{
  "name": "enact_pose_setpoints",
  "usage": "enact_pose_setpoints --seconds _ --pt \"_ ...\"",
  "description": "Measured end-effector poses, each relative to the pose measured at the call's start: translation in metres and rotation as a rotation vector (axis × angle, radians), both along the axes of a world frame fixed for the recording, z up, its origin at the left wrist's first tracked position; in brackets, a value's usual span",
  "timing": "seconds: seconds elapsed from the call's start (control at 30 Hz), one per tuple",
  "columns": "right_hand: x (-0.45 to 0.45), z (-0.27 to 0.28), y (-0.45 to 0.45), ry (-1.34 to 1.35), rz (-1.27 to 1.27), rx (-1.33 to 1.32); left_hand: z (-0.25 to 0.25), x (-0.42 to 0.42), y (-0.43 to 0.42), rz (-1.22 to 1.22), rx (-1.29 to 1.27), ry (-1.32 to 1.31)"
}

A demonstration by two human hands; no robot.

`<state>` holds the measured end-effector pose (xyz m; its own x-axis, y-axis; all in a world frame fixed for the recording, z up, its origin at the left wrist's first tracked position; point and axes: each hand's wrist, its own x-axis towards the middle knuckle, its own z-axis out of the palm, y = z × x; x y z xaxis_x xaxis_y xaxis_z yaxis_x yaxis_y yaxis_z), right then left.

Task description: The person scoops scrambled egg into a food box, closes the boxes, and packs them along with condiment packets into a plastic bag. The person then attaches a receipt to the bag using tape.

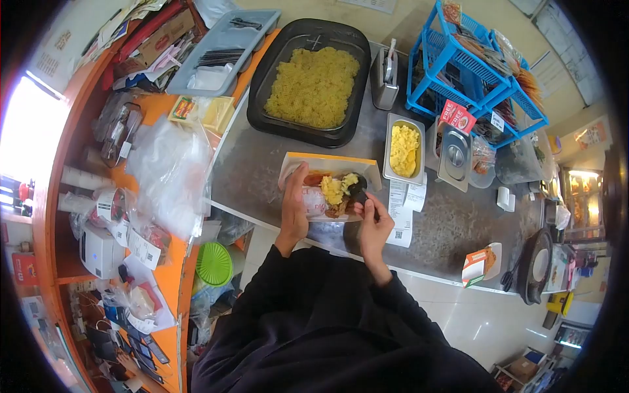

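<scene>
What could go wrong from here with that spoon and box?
Yellow food could drop over the edge of the box if the right hand tilts the dark spoon carelessly. The box might slide if the left hand, against its side, lets go. Stray bits could stain the paper slips nearby.

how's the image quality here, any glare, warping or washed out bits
Head view: fisheye warping, with black corners and a bowed orange frame at left; head view: a blown-out white patch at the far left edge; head view: bright glints on the tiled floor; head view: fine print on the receipts too small to read.
</scene>
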<state>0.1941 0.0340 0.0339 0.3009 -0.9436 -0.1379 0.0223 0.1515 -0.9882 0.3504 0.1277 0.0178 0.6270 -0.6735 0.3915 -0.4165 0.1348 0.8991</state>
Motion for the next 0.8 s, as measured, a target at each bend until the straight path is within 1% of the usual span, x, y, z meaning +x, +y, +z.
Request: enact_pose_setpoints --seconds 0.03,0.1,0.13,0.23,0.27,0.37,0.43,0.47,0.53,0.6,0.7,0.8 --pt "-0.004 0.007 -0.001 -0.062 -0.002 0.108 0.0 0.003 0.002 0.01 0.026 -0.064" --pt "-0.017 0.023 -0.003 -0.189 -0.004 0.323 0.005 0.005 0.004 0.016 0.039 -0.095" --pt "-0.027 0.04 -0.005 -0.23 0.021 0.41 0.01 0.006 0.005 0.018 0.045 -0.109" --pt "-0.066 0.073 -0.023 -0.245 0.137 0.521 0.026 0.004 0.008 0.034 0.047 -0.062" --pt "-0.079 0.08 -0.032 -0.252 0.136 0.523 0.029 0.003 0.009 0.036 0.042 -0.057" --pt "-0.1 0.09 -0.061 -0.305 0.042 0.358 0.037 0.004 0.013 0.058 0.037 -0.042" --pt "-0.091 0.089 -0.088 -0.229 0.019 0.141 0.044 0.002 0.016 0.07 0.036 -0.031" --pt "-0.088 0.077 -0.106 -0.066 0.1 -0.038 0.049 0.002 0.017 0.073 0.056 -0.046" --pt "-0.065 0.054 -0.134 0.292 0.124 -0.479 0.058 0.002 0.018 0.078 0.093 -0.078" --pt "-0.046 0.032 -0.147 0.513 0.16 -0.991 0.064 0.003 0.019 0.095 0.145 -0.158" --pt "-0.037 0.043 -0.131 0.834 0.313 -1.16 0.07 0.002 0.018 0.117 0.205 -0.225" --pt "-0.056 0.04 -0.166 0.551 0.205 -1.191 0.068 0.003 0.02 0.139 0.241 -0.283"
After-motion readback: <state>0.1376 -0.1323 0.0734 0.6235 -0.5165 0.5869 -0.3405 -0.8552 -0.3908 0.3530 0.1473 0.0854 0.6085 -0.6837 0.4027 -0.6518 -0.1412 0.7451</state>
